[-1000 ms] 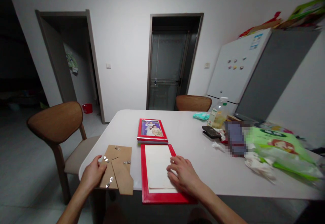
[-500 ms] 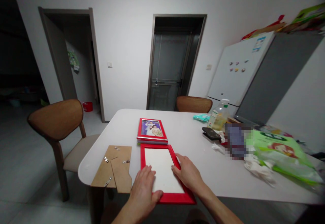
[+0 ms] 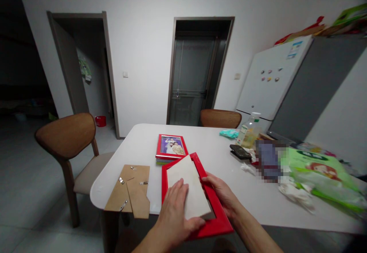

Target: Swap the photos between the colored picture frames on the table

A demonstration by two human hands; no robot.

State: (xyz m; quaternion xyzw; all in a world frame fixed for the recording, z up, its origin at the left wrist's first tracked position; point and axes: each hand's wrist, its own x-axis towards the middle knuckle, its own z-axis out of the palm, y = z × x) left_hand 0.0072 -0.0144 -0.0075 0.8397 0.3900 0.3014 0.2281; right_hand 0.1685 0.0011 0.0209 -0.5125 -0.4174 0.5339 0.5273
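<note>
A red frame [image 3: 216, 203] is tilted up off the table at its front edge, its right side held by my right hand [image 3: 222, 193], thumb on top and fingers underneath. Inside the frame lies a white sheet [image 3: 187, 186], turned askew, with a dark gap along its right side. My left hand [image 3: 177, 211] rests on this sheet, fingers extended and thumb apart near the lower edge. To the left lies a brown backing board [image 3: 114, 195] with metal clips and a stand flap. Behind the frame is a stack topped by a red-framed photo [image 3: 172, 146].
On the right of the white table [image 3: 137, 136] are a bottle [image 3: 247, 132], a black wallet-like item [image 3: 240, 152], crumpled tissues [image 3: 296, 193] and a green package [image 3: 321, 168]. Wooden chairs stand at the left [image 3: 67, 136] and the far side [image 3: 220, 119].
The red frame has been raised and tilted, and the white sheet has turned inside it. My right hand has moved from the frame's top to grip its side. My left hand has slid onto the sheet.
</note>
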